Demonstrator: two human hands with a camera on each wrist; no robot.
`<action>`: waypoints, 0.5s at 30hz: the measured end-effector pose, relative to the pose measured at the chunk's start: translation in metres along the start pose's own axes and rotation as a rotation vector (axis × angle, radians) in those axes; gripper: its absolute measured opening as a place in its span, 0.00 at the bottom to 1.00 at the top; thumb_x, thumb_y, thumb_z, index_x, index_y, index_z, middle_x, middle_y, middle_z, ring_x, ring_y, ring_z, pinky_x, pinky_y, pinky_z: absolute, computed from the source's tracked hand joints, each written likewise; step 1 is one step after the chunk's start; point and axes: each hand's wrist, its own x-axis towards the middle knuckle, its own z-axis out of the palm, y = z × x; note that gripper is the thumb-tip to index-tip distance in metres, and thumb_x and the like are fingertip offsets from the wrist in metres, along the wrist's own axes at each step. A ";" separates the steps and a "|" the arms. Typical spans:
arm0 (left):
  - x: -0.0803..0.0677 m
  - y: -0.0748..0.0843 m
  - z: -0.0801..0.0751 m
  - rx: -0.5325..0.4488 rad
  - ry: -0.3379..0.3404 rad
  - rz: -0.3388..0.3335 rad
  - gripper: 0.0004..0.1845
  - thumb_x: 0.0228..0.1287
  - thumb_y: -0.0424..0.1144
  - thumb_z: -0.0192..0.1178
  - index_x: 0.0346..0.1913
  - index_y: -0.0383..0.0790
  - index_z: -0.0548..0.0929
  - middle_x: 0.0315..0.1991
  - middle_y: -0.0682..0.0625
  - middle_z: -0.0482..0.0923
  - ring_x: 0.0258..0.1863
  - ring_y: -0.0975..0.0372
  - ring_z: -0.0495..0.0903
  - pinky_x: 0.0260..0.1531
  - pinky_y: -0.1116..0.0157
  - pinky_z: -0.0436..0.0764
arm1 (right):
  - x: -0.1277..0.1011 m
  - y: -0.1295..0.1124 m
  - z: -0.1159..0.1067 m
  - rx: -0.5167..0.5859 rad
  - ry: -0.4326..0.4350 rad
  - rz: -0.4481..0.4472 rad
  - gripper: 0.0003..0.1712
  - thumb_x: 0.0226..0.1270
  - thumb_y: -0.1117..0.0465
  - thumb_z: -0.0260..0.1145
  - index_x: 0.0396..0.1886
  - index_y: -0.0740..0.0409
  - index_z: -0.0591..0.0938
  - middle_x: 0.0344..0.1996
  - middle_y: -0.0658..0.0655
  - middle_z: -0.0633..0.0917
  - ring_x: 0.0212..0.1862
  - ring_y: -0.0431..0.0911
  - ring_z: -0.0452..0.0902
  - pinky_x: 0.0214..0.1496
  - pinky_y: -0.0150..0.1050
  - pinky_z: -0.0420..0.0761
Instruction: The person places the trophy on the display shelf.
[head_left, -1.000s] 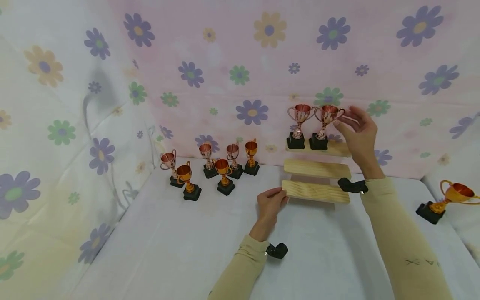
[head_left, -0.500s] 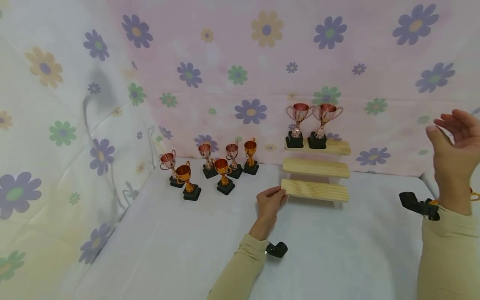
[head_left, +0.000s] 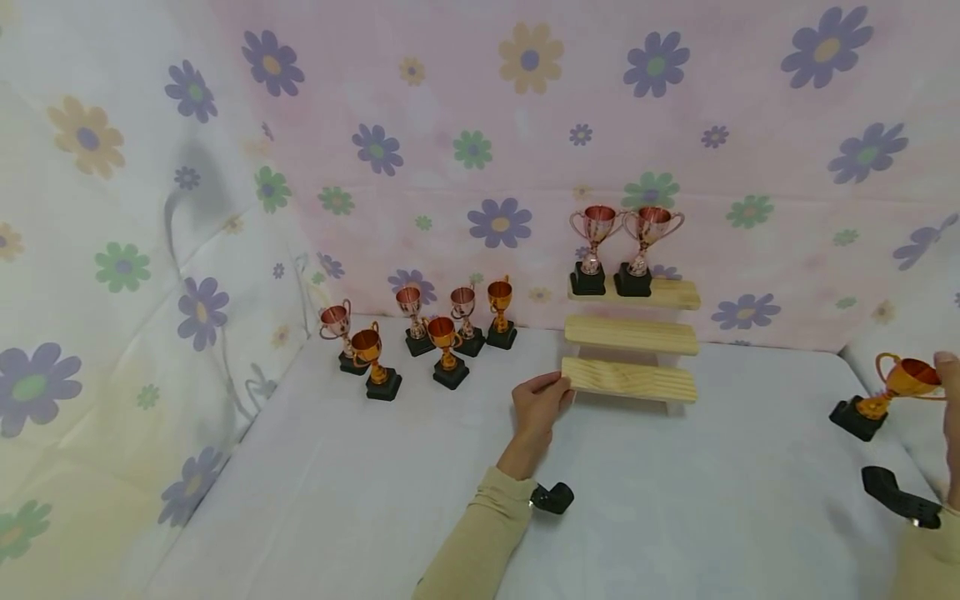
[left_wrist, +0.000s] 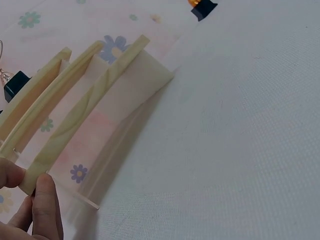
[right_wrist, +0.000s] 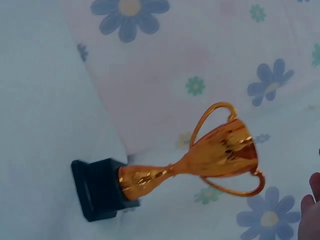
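My left hand (head_left: 538,408) pinches the left end of the lowest board of a three-tier wooden shelf (head_left: 630,381). The left wrist view has the thumb and fingers (left_wrist: 45,205) on either side of that board's end. Two rose-gold trophy cups (head_left: 597,229) (head_left: 649,229) with black bases stand side by side on the top board. At the far right, my right hand (head_left: 950,417) is partly out of frame, close beside a gold trophy cup (head_left: 909,377). In the right wrist view its fingertips (right_wrist: 312,197) lie a little apart from the cup's handle.
Several gold and rose-gold trophy cups (head_left: 446,333) stand in a loose group on the white-covered table (head_left: 360,500), left of the shelf. Flower-patterned cloth (head_left: 525,125) hangs behind and along the left side.
My right hand has left the cup on the top board and moved right and down to the gold trophy cup. My left hand has stayed on the lowest board.
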 end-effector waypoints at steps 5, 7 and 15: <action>0.000 0.000 0.000 0.000 -0.001 0.001 0.10 0.62 0.26 0.69 0.46 0.29 0.86 0.42 0.39 0.85 0.37 0.59 0.87 0.44 0.64 0.89 | -0.018 0.010 -0.004 -0.050 -0.079 0.150 0.36 0.80 0.43 0.50 0.83 0.42 0.54 0.81 0.54 0.58 0.80 0.53 0.51 0.84 0.45 0.45; -0.001 0.000 0.000 -0.002 0.000 -0.002 0.10 0.62 0.26 0.69 0.46 0.29 0.86 0.42 0.39 0.85 0.37 0.59 0.87 0.44 0.64 0.89 | -0.022 0.012 -0.005 -0.078 -0.105 0.228 0.39 0.79 0.41 0.49 0.83 0.40 0.49 0.82 0.53 0.52 0.82 0.54 0.46 0.84 0.48 0.44; 0.000 -0.001 0.000 -0.005 -0.001 0.009 0.10 0.62 0.26 0.69 0.46 0.28 0.86 0.42 0.39 0.85 0.37 0.59 0.87 0.44 0.64 0.89 | -0.032 0.024 0.007 -0.080 -0.135 0.383 0.48 0.73 0.33 0.52 0.84 0.39 0.44 0.83 0.52 0.45 0.83 0.50 0.41 0.82 0.45 0.47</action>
